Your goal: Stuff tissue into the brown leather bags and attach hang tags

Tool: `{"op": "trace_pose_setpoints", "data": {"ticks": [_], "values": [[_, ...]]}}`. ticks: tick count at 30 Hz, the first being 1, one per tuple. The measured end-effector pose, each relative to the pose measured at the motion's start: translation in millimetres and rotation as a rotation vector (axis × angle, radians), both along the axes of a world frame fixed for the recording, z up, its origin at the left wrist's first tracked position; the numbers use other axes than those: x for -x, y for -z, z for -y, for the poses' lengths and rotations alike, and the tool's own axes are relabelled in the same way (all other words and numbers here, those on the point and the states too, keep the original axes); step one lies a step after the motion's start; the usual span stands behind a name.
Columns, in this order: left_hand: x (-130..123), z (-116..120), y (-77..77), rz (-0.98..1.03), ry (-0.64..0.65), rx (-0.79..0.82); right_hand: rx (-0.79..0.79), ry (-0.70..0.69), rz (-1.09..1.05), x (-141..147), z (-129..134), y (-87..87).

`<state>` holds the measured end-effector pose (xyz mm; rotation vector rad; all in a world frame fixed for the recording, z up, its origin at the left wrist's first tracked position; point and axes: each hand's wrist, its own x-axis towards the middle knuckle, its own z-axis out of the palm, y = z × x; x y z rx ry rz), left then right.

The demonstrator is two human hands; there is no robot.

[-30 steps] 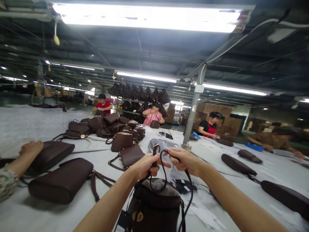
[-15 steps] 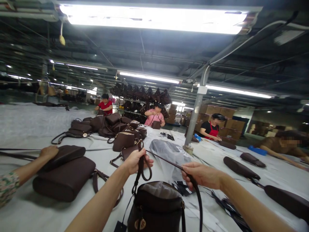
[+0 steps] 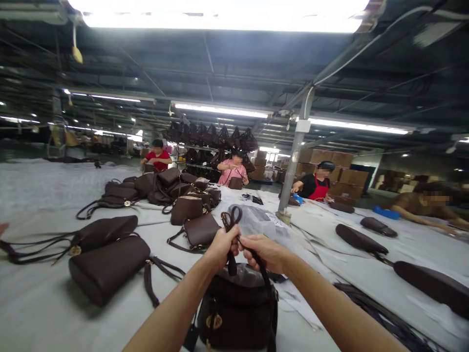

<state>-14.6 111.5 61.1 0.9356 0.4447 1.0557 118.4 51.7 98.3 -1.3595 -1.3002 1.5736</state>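
Observation:
A dark brown handbag (image 3: 238,313) stands upright in front of me, with a round gold charm on its front and clear plastic in its open top. Above it, my left hand (image 3: 224,247) is closed around the looped, bunched strap (image 3: 232,217) of the bag. Fingertips of my right hand (image 3: 266,252) pinch the same strap close beside the left hand, and a length of it hangs down to the bag's right side. A black tag (image 3: 191,337) hangs at the bag's lower left.
Two brown bags (image 3: 110,269) lie at left, with a co-worker's fingertips (image 3: 3,229) at the edge. A pile of bags (image 3: 164,186) sits behind. A plastic bag (image 3: 262,220) lies near a metal post (image 3: 293,166). Several co-workers stand around the table; black straps (image 3: 373,308) lie at right.
My right hand has come left to meet my left hand at the strap. The co-worker's hand at left has let go of the bag there and drawn back to the edge.

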Motion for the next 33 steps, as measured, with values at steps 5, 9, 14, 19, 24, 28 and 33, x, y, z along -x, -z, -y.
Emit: {"op": "trace_pose_setpoints", "data": {"ticks": [5,9,14,19,24,28,33], "values": [[25,-24,-9.5,0.087,-0.049,0.130,0.009,-0.105,0.052,-30,23,13.3],[35,-25,-13.5,0.083,0.009,0.118,-0.002,-0.076,0.108,-56,36,16.6],[24,3,-21.3,-0.232,0.286,-0.126,-0.038,-0.026,0.089,-64,31,-4.9],[8,20,-27.4,-0.514,0.461,-0.453,-0.064,-0.067,0.180,-53,16,-16.3],[7,20,-22.4,-0.591,0.472,-0.466,-0.124,-0.108,0.223,-48,16,-14.2],[8,17,-25.7,-0.703,0.510,-0.448,-0.287,-0.071,0.283,-49,23,-22.7],[1,8,-29.5,-0.829,0.539,-0.500,-0.650,-0.096,0.667,-42,23,-28.9]]}}
